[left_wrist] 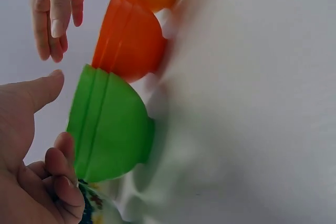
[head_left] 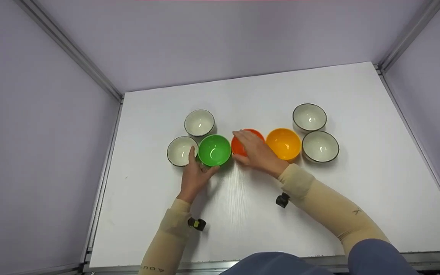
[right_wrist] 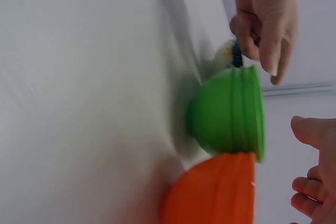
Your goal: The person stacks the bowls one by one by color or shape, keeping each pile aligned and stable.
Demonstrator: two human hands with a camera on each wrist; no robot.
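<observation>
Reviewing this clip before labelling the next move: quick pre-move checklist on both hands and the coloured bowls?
1. Left hand at green bowl: ok, fingers at its near rim.
2. Firm left grip: cannot tell; thumb looks apart from the rim in the left wrist view.
3. Right hand over orange bowl: ok.
4. Right grip closed: not ok, fingers spread and relaxed.
5. Green and orange bowls upright on table: ok.
6. Yellow bowl untouched: ok.

A green bowl stands on the white table, touching an orange bowl beside it. The left hand hangs over the green rim — fingers loosely curled, holding nothing. The right hand shows fingertips only, apart from both bowls.
</observation>
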